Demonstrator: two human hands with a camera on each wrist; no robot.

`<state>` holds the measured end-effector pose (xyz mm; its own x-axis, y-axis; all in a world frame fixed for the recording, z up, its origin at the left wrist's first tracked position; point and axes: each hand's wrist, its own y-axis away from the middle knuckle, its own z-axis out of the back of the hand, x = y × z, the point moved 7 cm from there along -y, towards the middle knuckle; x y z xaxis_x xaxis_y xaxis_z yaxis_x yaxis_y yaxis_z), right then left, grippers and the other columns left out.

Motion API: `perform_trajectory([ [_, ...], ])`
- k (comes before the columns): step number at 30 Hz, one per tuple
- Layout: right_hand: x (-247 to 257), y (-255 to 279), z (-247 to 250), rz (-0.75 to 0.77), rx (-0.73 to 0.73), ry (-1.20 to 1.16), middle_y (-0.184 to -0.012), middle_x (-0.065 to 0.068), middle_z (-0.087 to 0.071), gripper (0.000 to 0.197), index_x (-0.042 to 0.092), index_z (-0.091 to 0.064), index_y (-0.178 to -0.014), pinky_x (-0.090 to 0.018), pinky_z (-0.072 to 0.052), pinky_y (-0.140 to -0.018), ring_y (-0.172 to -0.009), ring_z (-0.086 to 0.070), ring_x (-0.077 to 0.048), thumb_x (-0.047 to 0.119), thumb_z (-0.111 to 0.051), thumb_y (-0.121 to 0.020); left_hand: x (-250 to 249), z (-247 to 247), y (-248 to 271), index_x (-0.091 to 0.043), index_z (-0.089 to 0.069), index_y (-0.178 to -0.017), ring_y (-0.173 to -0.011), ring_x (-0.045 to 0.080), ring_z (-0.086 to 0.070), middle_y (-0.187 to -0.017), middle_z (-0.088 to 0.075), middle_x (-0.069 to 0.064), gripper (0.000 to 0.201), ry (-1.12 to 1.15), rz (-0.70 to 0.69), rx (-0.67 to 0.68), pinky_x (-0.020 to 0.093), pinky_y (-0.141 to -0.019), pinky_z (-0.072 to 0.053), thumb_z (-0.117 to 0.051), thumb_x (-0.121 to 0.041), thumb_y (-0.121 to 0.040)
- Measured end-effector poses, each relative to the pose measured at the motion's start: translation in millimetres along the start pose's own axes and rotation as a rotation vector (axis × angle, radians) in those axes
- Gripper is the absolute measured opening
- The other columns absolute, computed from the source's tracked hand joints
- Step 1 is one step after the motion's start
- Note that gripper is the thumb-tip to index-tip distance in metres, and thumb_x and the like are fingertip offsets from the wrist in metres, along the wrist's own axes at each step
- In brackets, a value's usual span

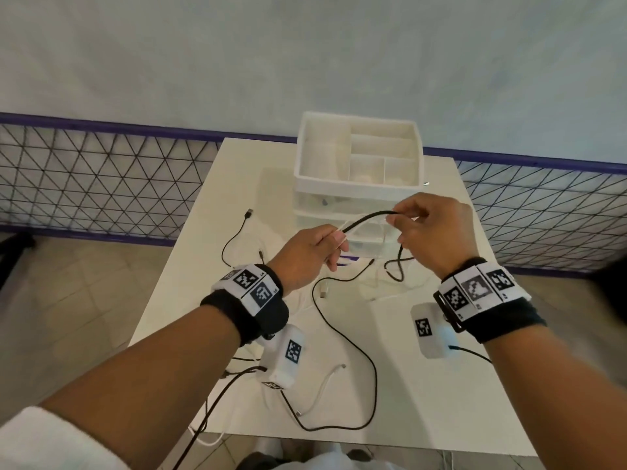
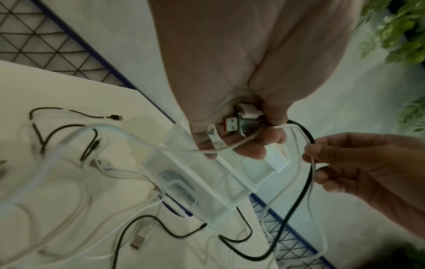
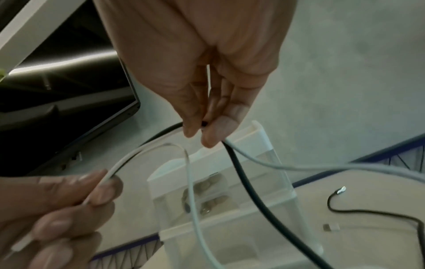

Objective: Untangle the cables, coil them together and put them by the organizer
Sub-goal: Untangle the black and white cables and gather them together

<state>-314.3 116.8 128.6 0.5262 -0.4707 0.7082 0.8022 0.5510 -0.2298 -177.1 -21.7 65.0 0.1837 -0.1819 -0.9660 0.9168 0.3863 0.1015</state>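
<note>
Both hands are raised just in front of the organizer [image 1: 359, 164], which stands at the far edge of the surface [image 1: 424, 385]. The left hand [image 1: 307, 256] is curled round a bunch of cable ends; its wrist view shows USB plugs [image 2: 239, 122] gathered in the fist, with a white cable [image 2: 138, 138] and a black cable [image 2: 306, 134] leaving it. The right hand [image 1: 437, 228] pinches the black and white strands together between thumb and fingertips [image 3: 212, 134], a short span away from the left. The rest of the cables trail down in front of the organizer, black and white runs crossing one another on the surface, one long black loop [image 1: 369, 374] reaching the near edge. Main risk, judged from this: the trailing lengths are not yet freed, so drawing the held span further could tighten a crossing into a knot rather than clear it. A loose plug [image 1: 324, 295] lying in front of the organizer could snag under another strand and jerk the bundle. The thin white strand could slide out of the right pinch, being slicker and finer than the black. The organizer looks like light plastic and sits close behind the hands; a strand drawn taut against it might shift or tip it. Cable hanging over the near edge may drag more off the surface.
</note>
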Motion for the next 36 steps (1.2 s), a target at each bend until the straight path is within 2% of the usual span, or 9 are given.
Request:
perform_trajectory([
  [4,17.1,5.2,3.7,0.200,-0.139,0.050,-0.093,0.001,-0.072,0.009,0.016,-0.071,-0.091,-0.033,-0.057,-0.072,-0.056,-0.065,-0.022,0.011,-0.073,-0.084,-3.5,5.8,-4.2,-0.012,-0.063,-0.081,-0.059,0.017,-0.045,-0.064,-0.050,0.003,0.031,0.027,0.009,-0.043,0.025,-0.064,-0.040,-0.042,-0.016,-0.104],
  [8,34.4,22.1,-33.0,0.390,0.006,-0.004,-0.097,0.001,-0.061,0.017,0.014,-0.072,-0.089,-0.015,-0.047,-0.058,-0.048,-0.057,-0.016,0.002,-0.075,-0.077,-17.6,5.2,-10.6,-0.010,-0.068,-0.083,-0.053,0.013,-0.042,-0.063,-0.055,-0.001,0.030,0.039,0.006,-0.023,0.023,-0.059,-0.038,-0.046,-0.016,-0.103],
  [13,30.3,20.1,-39.3,0.426,-0.060,0.038,-0.106,-0.006,-0.059,0.009,0.012,-0.075,-0.088,-0.032,-0.053,-0.055,-0.048,-0.054,-0.016,0.009,-0.078,-0.079,-23.7,9.2,-13.5,-0.007,-0.070,-0.091,-0.048,0.008,-0.044,-0.062,-0.067,-0.004,0.031,0.068,0.023,-0.018,0.022,-0.058,-0.040,-0.046,-0.021,-0.103],
  [19,38.5,24.0,-27.6,0.473,-0.173,0.065,-0.103,-0.011,-0.059,0.013,0.011,-0.073,-0.093,-0.032,-0.052,-0.054,-0.059,-0.047,-0.012,0.011,-0.077,-0.081,-30.1,5.6,-15.3,-0.002,-0.069,-0.093,-0.047,0.008,-0.045,-0.071,-0.069,0.007,0.031,0.094,0.017,0.038,0.024,-0.058,-0.040,-0.046,-0.020,-0.104],
  [23,40.9,15.2,-23.2,0.498,-0.179,0.074,-0.095,-0.010,-0.061,0.006,0.011,-0.075,-0.088,-0.030,-0.050,-0.052,-0.056,-0.045,-0.010,0.013,-0.073,-0.083,-36.5,4.5,-19.0,-0.006,-0.068,-0.088,-0.049,0.009,-0.046,-0.068,-0.068,0.003,0.031,0.078,-0.009,0.041,0.026,-0.060,-0.041,-0.045,-0.020,-0.104],
  [26,29.4,-2.5,-2.5,0.331,-0.257,-0.047,-0.091,-0.005,-0.065,0.006,0.020,-0.069,-0.082,-0.027,-0.052,-0.056,-0.053,-0.051,-0.009,0.015,-0.070,-0.085,-27.8,20.7,-20.7,-0.013,-0.066,-0.080,-0.055,0.011,-0.048,-0.058,-0.058,-0.006,0.032,0.013,-0.035,-0.030,0.028,-0.066,-0.043,-0.044,-0.019,-0.104],
  [29,-12.4,-25.3,31.7,0.019,-0.402,-0.151,-0.093,-0.001,-0.070,0.014,0.040,-0.056,-0.072,-0.039,-0.061,-0.063,-0.065,-0.070,-0.017,0.034,-0.061,-0.083,-7.2,36.4,-15.6,-0.017,-0.063,-0.080,-0.061,0.015,-0.050,-0.060,-0.052,-0.002,0.033,-0.051,-0.022,-0.080,0.025,-0.066,-0.042,-0.041,-0.017,-0.104],
  [32,-40.3,-33.8,53.6,-0.135,-0.514,-0.159,-0.100,-0.007,-0.072,0.007,0.035,-0.057,-0.076,-0.031,-0.061,-0.066,-0.071,-0.072,-0.018,0.031,-0.058,-0.082,10.8,44.3,-10.3,-0.014,-0.064,-0.083,-0.055,0.010,-0.049,-0.062,-0.044,0.000,0.033,-0.011,0.035,-0.089,0.022,-0.063,-0.042,-0.040,-0.017,-0.105],
  [36,-48.3,-31.4,63.1,-0.143,-0.609,-0.100,-0.109,-0.012,-0.066,0.011,0.012,-0.064,-0.092,-0.016,-0.045,-0.071,-0.086,-0.065,-0.020,0.018,-0.057,-0.086,16.7,45.6,-11.4,-0.010,-0.064,-0.082,-0.048,0.009,-0.044,-0.061,-0.043,0.000,0.035,-0.006,0.084,-0.089,0.027,-0.060,-0.041,-0.038,-0.015,-0.105],
])
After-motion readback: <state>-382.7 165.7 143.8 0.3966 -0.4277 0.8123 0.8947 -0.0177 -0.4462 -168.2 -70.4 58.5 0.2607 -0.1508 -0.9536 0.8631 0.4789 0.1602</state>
